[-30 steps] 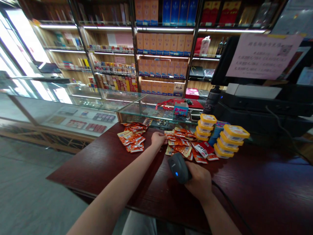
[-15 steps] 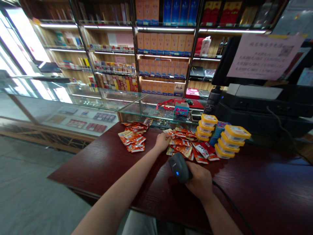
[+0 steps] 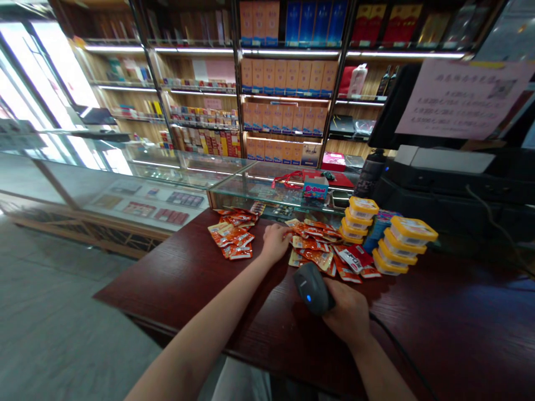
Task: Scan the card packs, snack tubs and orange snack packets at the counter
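Note:
My right hand (image 3: 348,312) is wrapped round the handle of a dark grey barcode scanner (image 3: 312,288) with a blue light, held over the near side of the counter. A black cord trails from it. My left hand (image 3: 276,243) is at the left edge of a pile of orange snack packets (image 3: 313,245), its fingers loosely bent toward them. No packet shows in that hand, and its fingertips are partly hidden. A smaller heap of orange snack packets (image 3: 234,234) lies to its left. One red-and-white packet (image 3: 355,258) rests on the right pile.
Yellow-lidded tubs (image 3: 407,242) stand in two stacks right of the packets, with blue packages (image 3: 378,228) between them. A black monitor bearing a pink notice (image 3: 463,100) rises at the right. Behind the dark wooden counter (image 3: 184,278) are glass display cases (image 3: 234,184) and stocked shelves.
My left hand has drawn slightly left, away from the right pile. The view has shifted a little to the left. The scanner stays in my right hand.

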